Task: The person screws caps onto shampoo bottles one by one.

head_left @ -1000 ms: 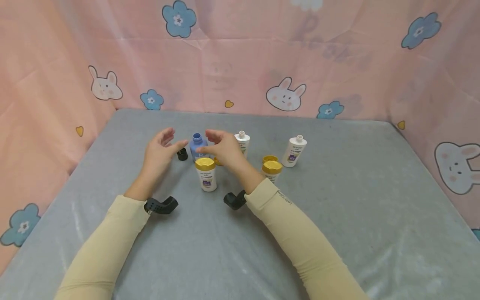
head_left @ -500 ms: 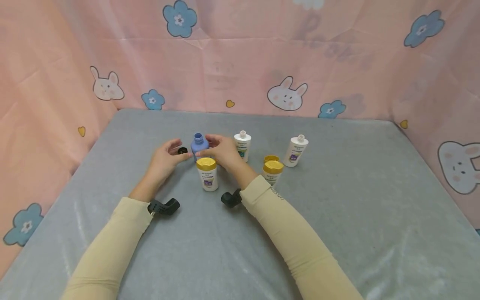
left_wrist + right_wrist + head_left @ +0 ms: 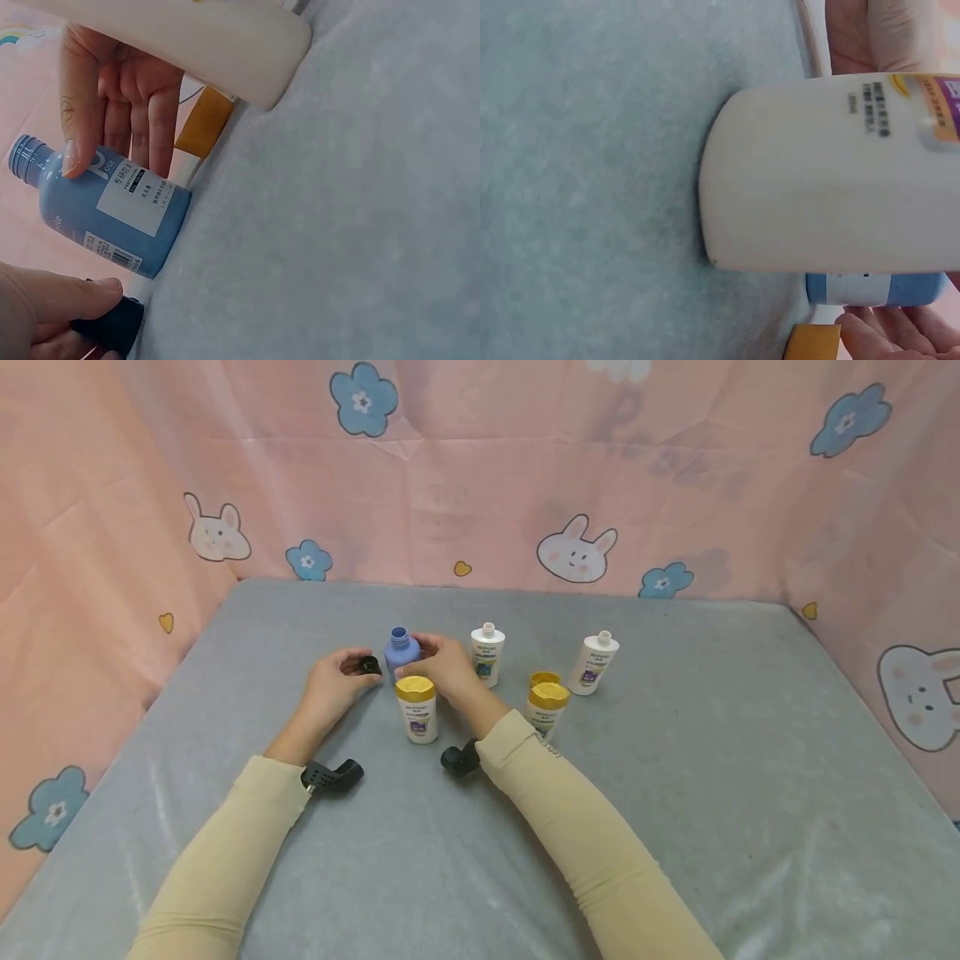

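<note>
My left hand (image 3: pixel 328 689) pinches a small black bottle cap (image 3: pixel 369 665) between thumb and fingers, low by the table; the left wrist view shows this cap (image 3: pixel 116 324) close up. Just right of it stands a blue bottle (image 3: pixel 401 653), upright, its threaded neck uncovered. My right hand (image 3: pixel 448 670) holds that bottle from its right side, the thumb on its front near the shoulder. A white label with print covers part of the blue bottle (image 3: pixel 112 195). In the right wrist view, a white bottle (image 3: pixel 817 176) hides much of the blue one.
A white bottle with a gold cap (image 3: pixel 417 714) stands in front of the blue one. Another gold-capped bottle (image 3: pixel 547 710) is near my right forearm, with a loose gold cap (image 3: pixel 543 678) behind it. Two capless white bottles (image 3: pixel 487 652) stand farther right on the grey cloth (image 3: pixel 712 735).
Both hands have lowered and come in around the blue bottle. My left hand has taken hold of the black cap, and my right hand has closed on the blue bottle.
</note>
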Demonstrator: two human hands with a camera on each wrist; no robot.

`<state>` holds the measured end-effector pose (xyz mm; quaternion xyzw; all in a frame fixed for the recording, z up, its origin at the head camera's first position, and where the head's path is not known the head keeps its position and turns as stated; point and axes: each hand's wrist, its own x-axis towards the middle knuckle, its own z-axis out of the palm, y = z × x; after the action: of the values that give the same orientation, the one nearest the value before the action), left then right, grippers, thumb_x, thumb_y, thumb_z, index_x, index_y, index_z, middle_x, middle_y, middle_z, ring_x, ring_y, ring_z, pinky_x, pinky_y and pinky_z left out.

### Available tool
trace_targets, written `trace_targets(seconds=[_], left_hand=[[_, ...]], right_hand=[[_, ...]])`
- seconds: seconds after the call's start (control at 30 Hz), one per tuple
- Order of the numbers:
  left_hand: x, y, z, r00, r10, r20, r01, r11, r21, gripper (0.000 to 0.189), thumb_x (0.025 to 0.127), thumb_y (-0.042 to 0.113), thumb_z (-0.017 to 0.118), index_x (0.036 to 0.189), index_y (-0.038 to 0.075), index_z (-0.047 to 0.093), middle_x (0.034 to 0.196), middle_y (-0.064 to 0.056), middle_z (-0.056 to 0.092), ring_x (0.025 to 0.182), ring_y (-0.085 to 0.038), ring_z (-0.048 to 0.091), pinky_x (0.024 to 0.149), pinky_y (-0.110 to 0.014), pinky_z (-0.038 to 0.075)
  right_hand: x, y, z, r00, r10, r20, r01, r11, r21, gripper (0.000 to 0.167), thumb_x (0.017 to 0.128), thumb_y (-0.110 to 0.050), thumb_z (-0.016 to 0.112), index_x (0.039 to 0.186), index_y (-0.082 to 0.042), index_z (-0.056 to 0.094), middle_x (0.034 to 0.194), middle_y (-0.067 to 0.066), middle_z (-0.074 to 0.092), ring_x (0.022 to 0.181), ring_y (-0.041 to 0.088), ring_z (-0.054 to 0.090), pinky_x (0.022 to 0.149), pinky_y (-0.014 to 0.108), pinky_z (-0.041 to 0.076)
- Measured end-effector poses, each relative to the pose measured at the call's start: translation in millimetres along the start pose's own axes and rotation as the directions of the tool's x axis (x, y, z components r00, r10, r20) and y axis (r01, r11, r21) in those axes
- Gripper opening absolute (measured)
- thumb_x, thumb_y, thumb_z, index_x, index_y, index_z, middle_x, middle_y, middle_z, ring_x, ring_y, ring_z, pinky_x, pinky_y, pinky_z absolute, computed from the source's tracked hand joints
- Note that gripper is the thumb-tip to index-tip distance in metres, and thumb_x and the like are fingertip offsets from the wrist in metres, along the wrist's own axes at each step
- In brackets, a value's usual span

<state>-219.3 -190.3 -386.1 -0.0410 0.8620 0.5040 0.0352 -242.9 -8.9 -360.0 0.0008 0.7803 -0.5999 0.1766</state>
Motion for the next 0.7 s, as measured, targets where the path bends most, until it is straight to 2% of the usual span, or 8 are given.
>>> trace_targets(seconds=[0.13, 0.3, 0.43, 0.53, 0.6, 0.7], left_hand=[[1.8, -0.1, 2.1, 1.000, 0.015, -0.004, -0.015, 1.000, 0.003, 0.048, 0.093, 0.007, 0.067, 0.138, -0.001, 0.054, 0.143, -0.022, 0.054, 0.136, -0.035, 0.050, 0.115, -0.045, 0.041], [1.9, -1.7, 1.9, 0.999, -0.021, -0.027, 0.020, 0.998, -0.058, 0.047, 0.094, 0.009, 0.067, 0.138, 0.001, 0.055, 0.143, -0.020, 0.056, 0.134, -0.032, 0.052, 0.113, -0.042, 0.044], [0.5, 0.3, -1.8, 0.997, -0.056, -0.058, 0.050, 0.993, -0.103, 0.047, 0.093, 0.010, 0.068, 0.138, 0.002, 0.056, 0.140, -0.019, 0.058, 0.130, -0.028, 0.056, 0.100, -0.027, 0.051], [-2.1, 5.3, -5.4, 0.996, -0.062, -0.063, 0.055, 0.992, -0.116, 0.048, 0.093, 0.011, 0.068, 0.139, 0.004, 0.055, 0.140, -0.018, 0.058, 0.128, -0.026, 0.056, 0.089, -0.018, 0.050], [-4.2, 10.0, -7.6, 0.996, -0.051, -0.072, 0.042, 0.992, -0.121, 0.049, 0.093, 0.011, 0.067, 0.140, 0.005, 0.055, 0.141, -0.018, 0.058, 0.129, -0.026, 0.056, 0.091, -0.019, 0.051], [-7.2, 18.4, -9.9, 0.996, -0.022, -0.087, 0.010, 0.990, -0.140, 0.049, 0.093, 0.010, 0.066, 0.141, 0.005, 0.054, 0.145, -0.016, 0.055, 0.133, -0.025, 0.053, 0.105, -0.031, 0.049]], right_hand=[[-0.5, 0, -1, 1.000, 0.006, -0.020, -0.006, 1.000, -0.015, 0.065, 0.085, -0.009, 0.079, 0.144, -0.012, 0.052, 0.146, 0.009, 0.056, 0.135, 0.025, 0.053, 0.114, 0.040, 0.044], [-5.6, -3, -2, 0.998, -0.021, -0.057, 0.018, 0.999, -0.046, 0.062, 0.083, -0.016, 0.082, 0.140, -0.011, 0.056, 0.140, 0.008, 0.060, 0.130, 0.023, 0.057, 0.111, 0.038, 0.047], [-15.5, -17, -5, 0.995, -0.080, -0.063, 0.079, 0.997, -0.023, 0.063, 0.082, -0.017, 0.083, 0.138, -0.011, 0.057, 0.136, 0.007, 0.063, 0.127, 0.022, 0.059, 0.110, 0.037, 0.048], [-26.2, -29, -11, 0.990, -0.121, -0.072, 0.122, 0.993, 0.011, 0.063, 0.081, -0.016, 0.084, 0.138, -0.012, 0.057, 0.135, 0.005, 0.064, 0.126, 0.020, 0.060, 0.110, 0.036, 0.048], [-34.5, -37, -17, 0.987, -0.141, -0.077, 0.143, 0.990, 0.011, 0.063, 0.081, -0.017, 0.084, 0.138, -0.014, 0.057, 0.135, 0.004, 0.063, 0.125, 0.019, 0.061, 0.110, 0.035, 0.048], [-47.5, -47, -27, 0.983, -0.163, -0.082, 0.165, 0.986, 0.018, 0.061, 0.081, -0.019, 0.084, 0.137, -0.015, 0.059, 0.134, 0.003, 0.065, 0.124, 0.018, 0.062, 0.110, 0.036, 0.048]])
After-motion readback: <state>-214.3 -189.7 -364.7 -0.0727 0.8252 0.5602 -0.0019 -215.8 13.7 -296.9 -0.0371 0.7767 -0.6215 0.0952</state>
